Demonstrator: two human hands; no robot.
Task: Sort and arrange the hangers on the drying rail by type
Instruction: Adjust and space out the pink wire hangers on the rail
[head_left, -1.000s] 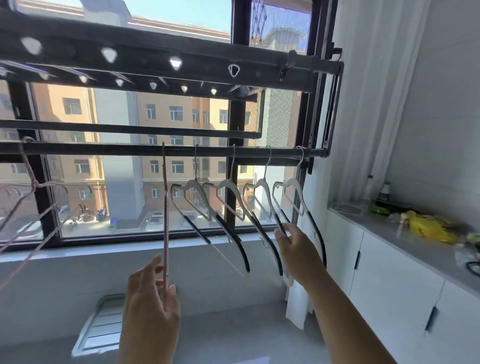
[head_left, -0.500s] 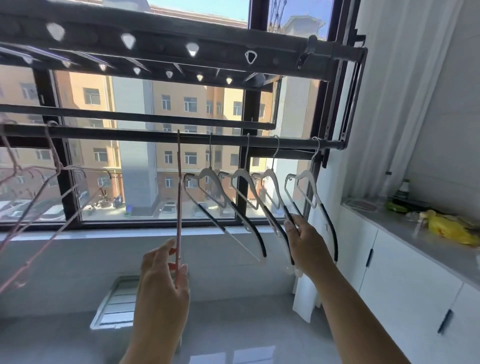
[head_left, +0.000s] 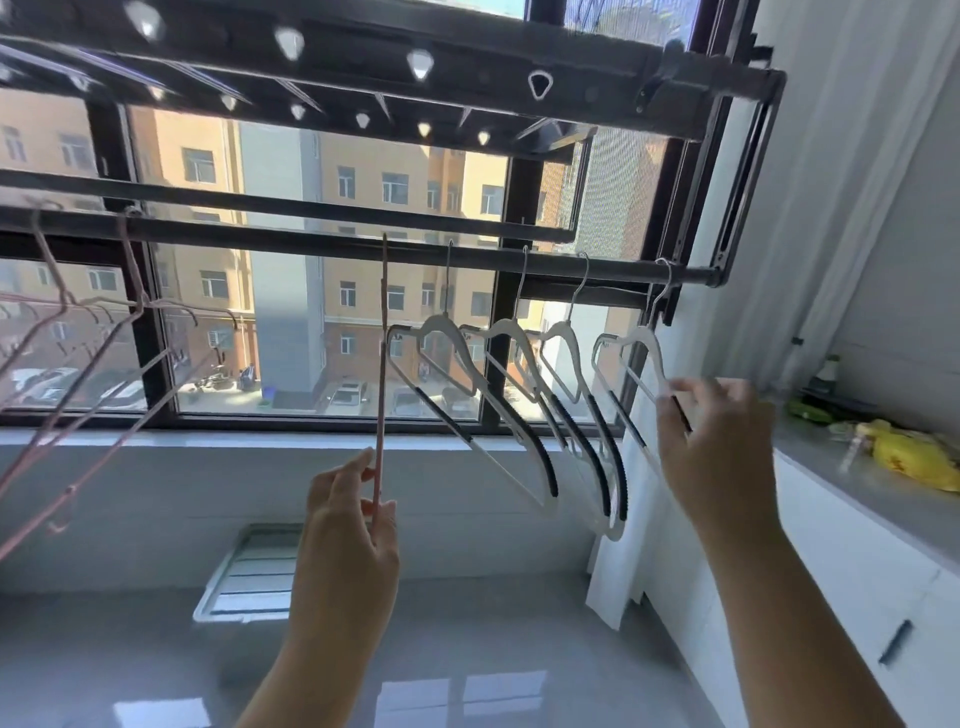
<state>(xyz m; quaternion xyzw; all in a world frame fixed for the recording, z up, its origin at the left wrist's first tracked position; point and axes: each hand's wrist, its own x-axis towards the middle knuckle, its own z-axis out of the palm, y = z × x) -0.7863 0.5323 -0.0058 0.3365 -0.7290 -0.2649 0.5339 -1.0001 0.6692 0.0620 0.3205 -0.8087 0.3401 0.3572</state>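
Head view: the drying rail (head_left: 291, 241) runs across the window.

**Location.** Loose pink wire hangers (head_left: 139, 306) hang at its left end. One pink hanger (head_left: 381, 374) hangs edge-on near the middle. To its right hang four white hangers (head_left: 441, 325), spaced apart.

**Hands.**
- The left hand (head_left: 353, 514) pinches the lower part of the pink hanger between thumb and fingertips.
- The right hand (head_left: 711, 441) is blurred. Its fingers appear curled round the near shoulder of the rightmost white hanger (head_left: 641, 332), close to the rail's right end.

**Handling, as judged.**
- The pink type is thin wire, so it is very light, probably springy, and apt to swing and snag on its neighbours. A hold at the neck under the hook would control it better than a hold at the bottom.
- The white type looks like moulded plastic, light and stiff. The black ribbed strips on its shoulders should give a sure, non-slip hold.
- Neither type seems fragile. The rail looks smooth, so the hooks should slide along it with a light push, but several pushed together may bunch and tangle.

**Surroundings.** On the right a table (head_left: 831, 467) carries a yellow bag (head_left: 914, 457) and a small bottle (head_left: 827, 370).

**Writing.** No brand, label or lettering can be read on the hangers, rail or bag. Any label on the bottle is too small to make out.
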